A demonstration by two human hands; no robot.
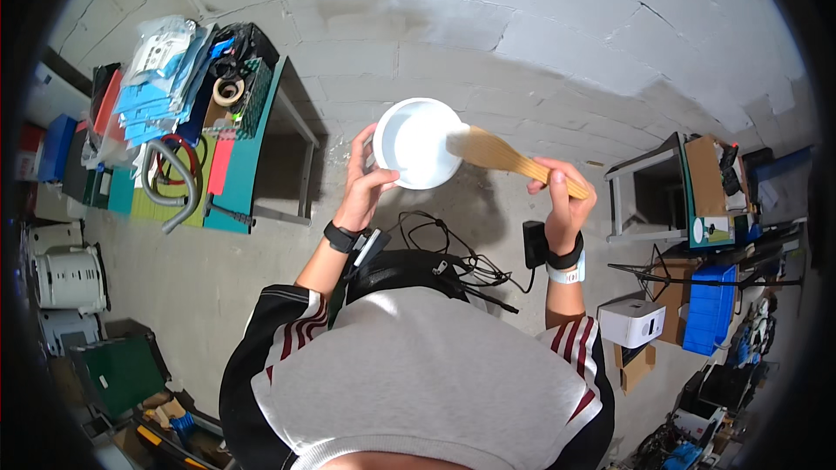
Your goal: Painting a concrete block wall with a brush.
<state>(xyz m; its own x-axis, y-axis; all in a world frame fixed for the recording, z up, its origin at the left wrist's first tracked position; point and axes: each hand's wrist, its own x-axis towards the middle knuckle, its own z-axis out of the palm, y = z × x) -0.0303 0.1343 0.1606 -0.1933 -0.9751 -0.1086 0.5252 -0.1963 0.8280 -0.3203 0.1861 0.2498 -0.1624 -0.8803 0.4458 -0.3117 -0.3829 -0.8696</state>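
Note:
My left hand (366, 177) grips a round white plastic tub (385, 150) by its left side, with the thumb over the rim. The tub is tilted so that its pale inside faces me. In my right hand (565, 202) is a flat brush with a wooden handle (499, 153), held near the end of the handle. Its wide pale end reaches over the tub's right rim. I cannot tell whether that end touches the inside. Both wrists wear black bands, each with a small device.
A grey block wall (353, 32) rises ahead. At left, a green-topped table (245, 189) bears blue packets (153, 98), tape and a grey hose (189, 199). Black cables (450, 241) hang before my waist. A second table (689, 202), a white box (632, 323) and a blue bin (708, 310) stand right.

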